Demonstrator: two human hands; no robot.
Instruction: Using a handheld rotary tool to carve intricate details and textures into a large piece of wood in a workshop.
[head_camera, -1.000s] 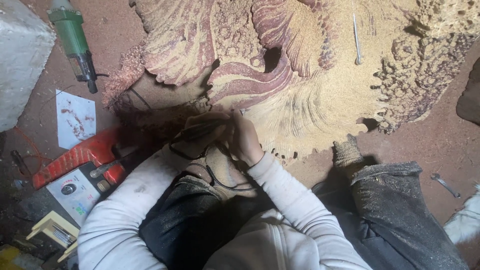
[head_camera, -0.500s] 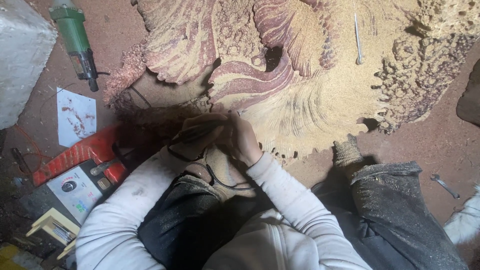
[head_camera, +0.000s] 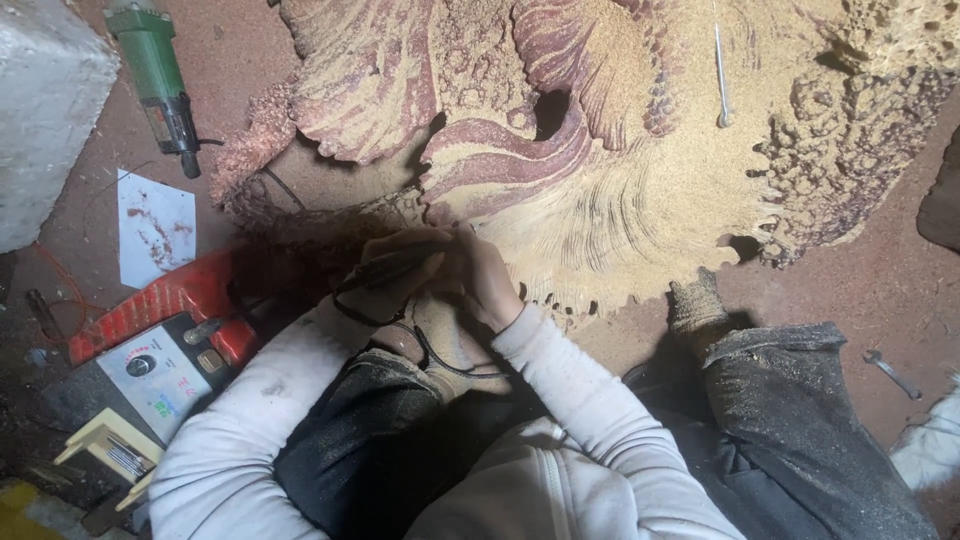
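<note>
At the centre of the frame, both hands met at the lower edge of the large wood carving (head_camera: 600, 200), which lay on the floor across the upper half. The left hand (head_camera: 385, 285) gripped a dark pen-like carving tool (head_camera: 385, 268), its fingers clenched around it; the right hand (head_camera: 490, 280) curled beside it, apparently steadying. The work looked like fine detailing, calling for small, controlled strokes. The tool's tip was hidden, and shadow blurred the edge being cut.

We note both hands (head_camera: 440, 275) on the dark carving handpiece (head_camera: 385, 268) have edged slightly rightward along the wood carving's (head_camera: 600, 200) lower edge. The black cord (head_camera: 440, 355) loop beneath the wrists has shifted too.
</note>
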